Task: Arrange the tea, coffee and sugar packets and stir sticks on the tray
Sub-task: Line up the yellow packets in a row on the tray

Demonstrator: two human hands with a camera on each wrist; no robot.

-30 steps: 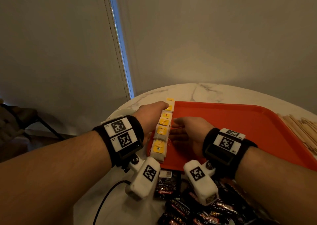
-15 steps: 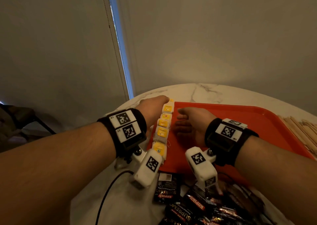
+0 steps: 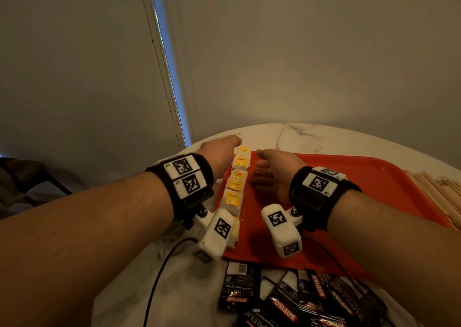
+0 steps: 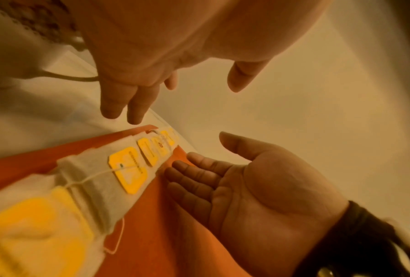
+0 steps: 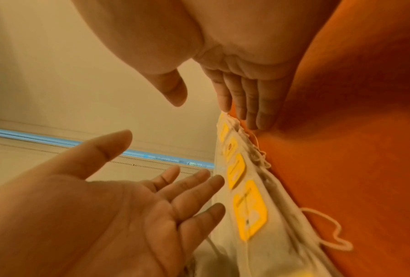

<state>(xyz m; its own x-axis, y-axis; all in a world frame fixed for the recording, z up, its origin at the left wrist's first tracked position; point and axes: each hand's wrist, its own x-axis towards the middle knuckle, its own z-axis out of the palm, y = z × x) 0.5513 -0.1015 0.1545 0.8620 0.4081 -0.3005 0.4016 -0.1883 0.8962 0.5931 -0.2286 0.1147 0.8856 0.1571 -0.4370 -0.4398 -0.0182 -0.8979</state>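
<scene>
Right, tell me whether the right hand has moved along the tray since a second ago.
Yes. The right hand has slid away from the person along the row of tea bags, toward the far edge of the red tray, fingers straight.

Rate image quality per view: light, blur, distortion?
Head: dim and warm, wide-angle bending of the forearms, coffee packets dark but readable. Left wrist: orange cast, nearest tea bags smeared, right hand fairly sharp. Right wrist: same cast, tea bag row soft with blur, left hand soft, tray featureless.
</scene>
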